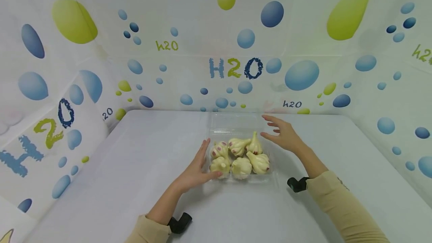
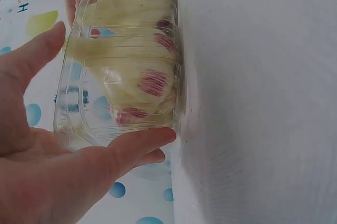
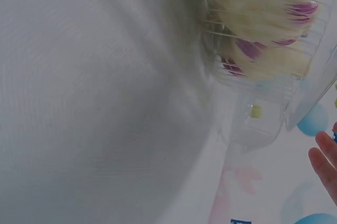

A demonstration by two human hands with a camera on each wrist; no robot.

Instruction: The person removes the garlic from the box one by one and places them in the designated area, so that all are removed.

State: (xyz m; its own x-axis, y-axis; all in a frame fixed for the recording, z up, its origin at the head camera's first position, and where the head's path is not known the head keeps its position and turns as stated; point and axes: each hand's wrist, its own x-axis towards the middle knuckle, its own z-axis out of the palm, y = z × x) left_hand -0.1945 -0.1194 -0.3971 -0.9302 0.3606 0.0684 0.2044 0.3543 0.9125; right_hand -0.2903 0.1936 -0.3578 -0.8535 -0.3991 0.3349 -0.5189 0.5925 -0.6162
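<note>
A clear plastic clamshell box [image 1: 256, 179] stands on the table with its lid [image 1: 236, 122] folded back behind it. Inside sit several cream garlic bulbs [image 1: 241, 168] with purple patches, in two rows. My left hand [image 1: 195, 173] lies along the box's left side, fingers extended and thumb out toward the near left corner. In the left wrist view, fingers [image 2: 139, 148] lie at the box's end wall, while the thumb stands off the rim. My right hand [image 1: 282, 135] hovers by the lid's right side, fingers spread, holding nothing. The right wrist view catches only its fingertips [image 3: 325, 163].
The box rests on a white table [image 1: 145, 153], mid-width. A white backdrop [image 1: 199, 18] with blue and green drops rises behind the table and along both sides. Black wrist cameras [image 1: 180, 223] stick out below both forearms.
</note>
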